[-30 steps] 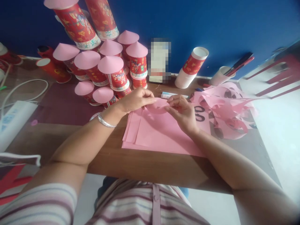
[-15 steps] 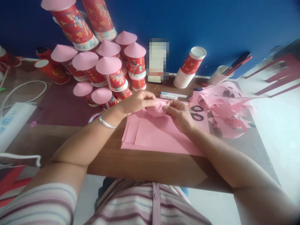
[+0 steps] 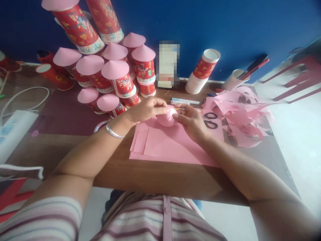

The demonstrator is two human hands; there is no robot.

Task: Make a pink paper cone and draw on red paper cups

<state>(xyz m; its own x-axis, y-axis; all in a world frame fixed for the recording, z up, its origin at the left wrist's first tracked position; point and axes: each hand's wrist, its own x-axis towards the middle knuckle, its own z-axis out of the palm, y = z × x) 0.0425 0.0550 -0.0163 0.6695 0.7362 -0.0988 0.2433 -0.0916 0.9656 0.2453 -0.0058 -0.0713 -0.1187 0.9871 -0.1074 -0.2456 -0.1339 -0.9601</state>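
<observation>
A small pink paper cone (image 3: 166, 119), curled round with a seam on its upper right, is held between my two hands above a stack of pink paper sheets (image 3: 170, 144). My left hand (image 3: 147, 108) pinches its upper left side with thumb and fingers. On the right side, my right hand (image 3: 192, 118) has the thumb at the seam, its fingers bent behind the edge. Black-handled scissors (image 3: 211, 124) lie on the paper just right of my right hand. Behind the cone rests a pale marker (image 3: 185, 101).
Red decorated paper cups with pink cone tops (image 3: 115, 69) stand stacked at back left. A phone (image 3: 167, 63) leans on the blue wall, beside stacked cups (image 3: 203, 72) and a pen cup (image 3: 235, 80). Pink paper scraps (image 3: 244, 124) lie right; a power strip (image 3: 18, 134) lies left.
The paper cone has tilted so its rounded face shows more fully. My right fingers have shifted slightly at its edge; my left hand keeps nearly the same place.
</observation>
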